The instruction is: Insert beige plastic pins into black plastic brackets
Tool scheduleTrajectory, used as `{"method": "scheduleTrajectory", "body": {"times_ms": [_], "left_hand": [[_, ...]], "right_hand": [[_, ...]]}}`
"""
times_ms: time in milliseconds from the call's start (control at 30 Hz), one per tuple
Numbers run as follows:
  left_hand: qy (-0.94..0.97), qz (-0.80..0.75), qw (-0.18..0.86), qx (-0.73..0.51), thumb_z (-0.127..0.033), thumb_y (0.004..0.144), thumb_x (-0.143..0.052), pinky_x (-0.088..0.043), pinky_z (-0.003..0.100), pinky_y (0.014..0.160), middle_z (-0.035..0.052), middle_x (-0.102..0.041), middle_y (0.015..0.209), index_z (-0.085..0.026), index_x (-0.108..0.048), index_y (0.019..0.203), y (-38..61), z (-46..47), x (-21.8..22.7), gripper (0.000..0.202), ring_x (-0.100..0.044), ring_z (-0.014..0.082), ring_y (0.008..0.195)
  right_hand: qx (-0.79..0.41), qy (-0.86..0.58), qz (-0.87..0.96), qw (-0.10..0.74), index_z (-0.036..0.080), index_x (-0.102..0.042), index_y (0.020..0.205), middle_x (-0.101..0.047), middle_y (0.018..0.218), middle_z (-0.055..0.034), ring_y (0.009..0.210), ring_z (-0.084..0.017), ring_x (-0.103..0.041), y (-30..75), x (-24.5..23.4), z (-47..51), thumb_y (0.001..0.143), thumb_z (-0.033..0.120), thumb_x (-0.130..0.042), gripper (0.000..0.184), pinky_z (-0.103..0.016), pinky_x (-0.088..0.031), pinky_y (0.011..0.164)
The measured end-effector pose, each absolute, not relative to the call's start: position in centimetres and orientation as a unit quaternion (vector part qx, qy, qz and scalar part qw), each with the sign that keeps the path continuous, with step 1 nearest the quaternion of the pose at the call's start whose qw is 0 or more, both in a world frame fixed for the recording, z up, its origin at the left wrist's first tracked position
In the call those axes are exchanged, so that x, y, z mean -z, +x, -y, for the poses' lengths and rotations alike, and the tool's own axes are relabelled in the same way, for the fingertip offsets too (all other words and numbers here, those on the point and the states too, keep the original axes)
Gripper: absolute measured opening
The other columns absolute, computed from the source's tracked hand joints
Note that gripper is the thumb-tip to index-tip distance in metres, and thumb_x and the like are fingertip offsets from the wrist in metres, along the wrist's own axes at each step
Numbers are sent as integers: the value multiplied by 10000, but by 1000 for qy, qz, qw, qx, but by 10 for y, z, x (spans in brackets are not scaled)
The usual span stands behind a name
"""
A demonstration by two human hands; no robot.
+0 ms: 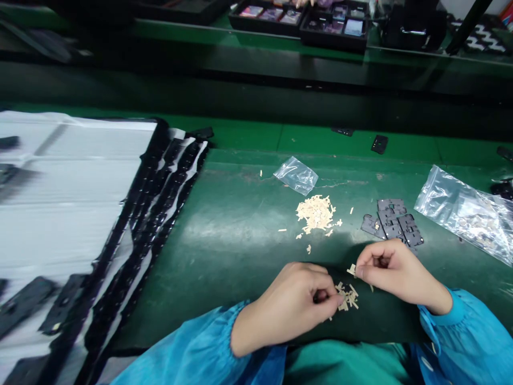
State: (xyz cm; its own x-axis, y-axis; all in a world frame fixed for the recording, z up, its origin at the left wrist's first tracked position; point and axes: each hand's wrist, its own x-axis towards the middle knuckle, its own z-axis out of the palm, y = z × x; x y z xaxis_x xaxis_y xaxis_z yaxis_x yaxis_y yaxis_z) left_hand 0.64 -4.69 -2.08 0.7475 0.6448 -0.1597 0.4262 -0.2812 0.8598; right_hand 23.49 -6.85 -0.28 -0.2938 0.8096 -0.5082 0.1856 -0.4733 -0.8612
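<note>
Several small cream-coloured pieces lie in a loose little pile (349, 297) near the front edge of the green table. My left hand (298, 299) reaches in at the left side of this pile, thumb and forefinger pinched together at its edge; what sits between the fingertips is too small to make out. Just above and to the right, my right hand (395, 270) pinches a small cream piece (352, 269) between thumb and forefinger. A bigger heap of the same cream pieces (316, 213) lies farther back, with a few strays around it. Several flat black plastic parts (395, 220) rest beyond my right hand.
An open small zip bag (297, 175) lies behind the heap. At the right is a larger clear bag (467, 214) with small parts inside. White trays with black edges (76, 187), holding black parts, are stacked at left. Black boxes (334, 24) stand on the back shelf.
</note>
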Motion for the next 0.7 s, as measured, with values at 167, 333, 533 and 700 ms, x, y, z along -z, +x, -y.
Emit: {"method": "scheduleTrajectory", "body": {"times_ms": [167,333,533,700], "left_hand": [[871,-324,362,-77,-334,828,-778,-346,268,535,4,-585,666,-172,-633,633,11,49,23,292,-556,156,614],[778,-301,534,-138,-293,930,-656,-494,283,658,36,-689,875,-187,-750,940,12,24,4,142,-618,149,718],[697,-295,637,-147,-214,904,-665,-483,257,622,18,-688,754,-169,-756,792,10,0,-5,151,-608,128,670],[642,-368,615,-273,-266,899,-683,-505,272,617,57,-737,788,-160,-766,787,10,1,1,175,-626,145,677]], "right_hand": [[-672,-532,461,230,159,-687,699,-534,566,47,521,-78,-412,236,-1,63,778,236,-701,111,-227,-320,503],[-670,-503,512,191,162,-684,685,-524,534,66,506,-68,-403,234,-10,53,742,141,-655,67,-210,-315,486],[-675,-478,531,185,171,-703,718,-574,565,57,520,-75,-447,229,-17,37,756,146,-692,47,-213,-339,494],[-677,-503,450,295,180,-694,776,-598,615,37,596,-108,-510,224,-15,33,793,329,-788,177,-242,-390,565]]}}
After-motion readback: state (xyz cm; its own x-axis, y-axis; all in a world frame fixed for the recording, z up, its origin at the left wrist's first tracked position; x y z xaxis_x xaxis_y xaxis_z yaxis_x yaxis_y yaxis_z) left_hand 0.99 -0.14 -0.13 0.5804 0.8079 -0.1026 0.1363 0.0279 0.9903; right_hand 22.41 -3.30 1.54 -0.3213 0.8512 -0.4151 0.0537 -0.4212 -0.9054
